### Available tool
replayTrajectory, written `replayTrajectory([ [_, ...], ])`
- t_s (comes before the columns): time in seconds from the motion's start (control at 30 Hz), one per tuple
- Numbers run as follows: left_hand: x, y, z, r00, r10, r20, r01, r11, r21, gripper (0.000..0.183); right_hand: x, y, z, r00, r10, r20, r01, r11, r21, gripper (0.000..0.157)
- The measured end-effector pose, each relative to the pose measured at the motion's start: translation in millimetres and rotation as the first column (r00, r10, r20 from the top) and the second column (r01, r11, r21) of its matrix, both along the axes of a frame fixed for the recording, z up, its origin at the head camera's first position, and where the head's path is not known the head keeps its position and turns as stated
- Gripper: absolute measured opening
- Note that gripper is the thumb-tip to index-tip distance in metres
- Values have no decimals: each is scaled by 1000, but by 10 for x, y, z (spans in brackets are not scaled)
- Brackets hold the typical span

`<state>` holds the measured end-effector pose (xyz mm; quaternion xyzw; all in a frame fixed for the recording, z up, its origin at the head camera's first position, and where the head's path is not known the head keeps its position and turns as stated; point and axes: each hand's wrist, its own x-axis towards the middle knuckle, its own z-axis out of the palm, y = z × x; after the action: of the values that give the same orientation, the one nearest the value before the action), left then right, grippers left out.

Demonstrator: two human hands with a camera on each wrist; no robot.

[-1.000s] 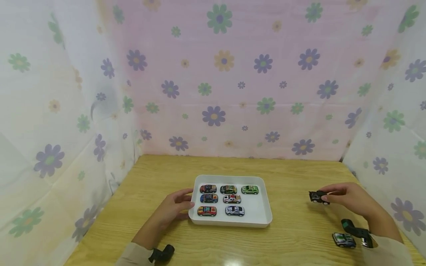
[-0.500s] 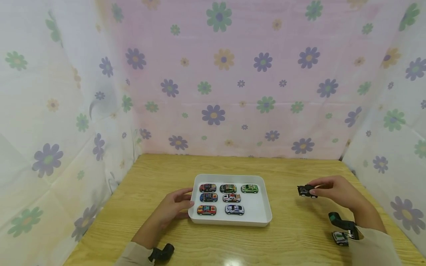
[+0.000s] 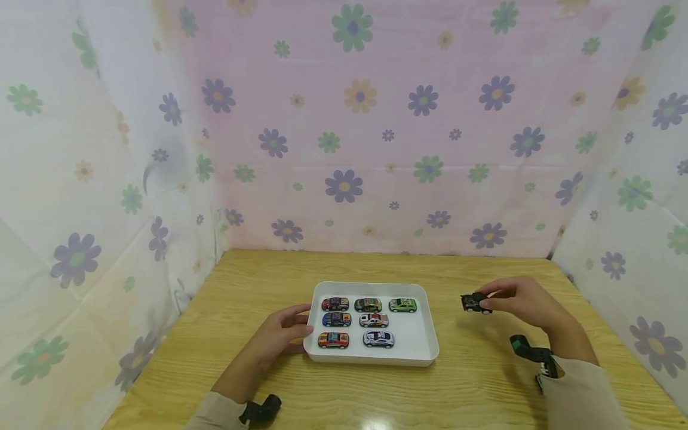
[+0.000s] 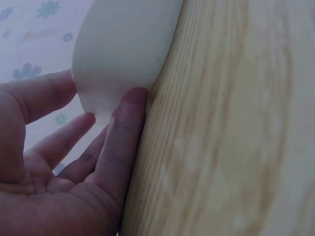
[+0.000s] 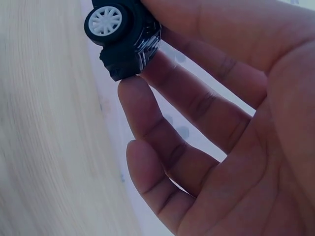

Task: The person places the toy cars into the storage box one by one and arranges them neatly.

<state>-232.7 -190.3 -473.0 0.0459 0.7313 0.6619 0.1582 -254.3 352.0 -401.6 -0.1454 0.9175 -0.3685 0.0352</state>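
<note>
My right hand pinches a black toy car between thumb and fingers, to the right of the tray. In the right wrist view the toy car shows a white-spoked wheel, and the lower fingers curve loosely beneath it. A shallow white tray lies on the table with several toy cars in it, in three rows. Among these are a green car, a red-and-yellow car and a white car. My left hand holds the tray's left side, thumb at the rim and fingers against the outer wall.
Another toy car on the table is mostly hidden behind the right wrist camera. Flowered cloth encloses the wooden table at the back and both sides. The tray's right part shows bare floor.
My right hand has moved left towards the tray with the black toy car, and its wrist now covers most of the car on the table. My left hand and the tray stay put.
</note>
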Motion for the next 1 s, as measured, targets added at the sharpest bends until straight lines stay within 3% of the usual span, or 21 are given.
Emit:
replayTrajectory([
  [1.0,-7,11,-17,1000,8,-5,-8,1000,11,61,-226,-678,6,993,112,-26,-114,991,-65,25],
])
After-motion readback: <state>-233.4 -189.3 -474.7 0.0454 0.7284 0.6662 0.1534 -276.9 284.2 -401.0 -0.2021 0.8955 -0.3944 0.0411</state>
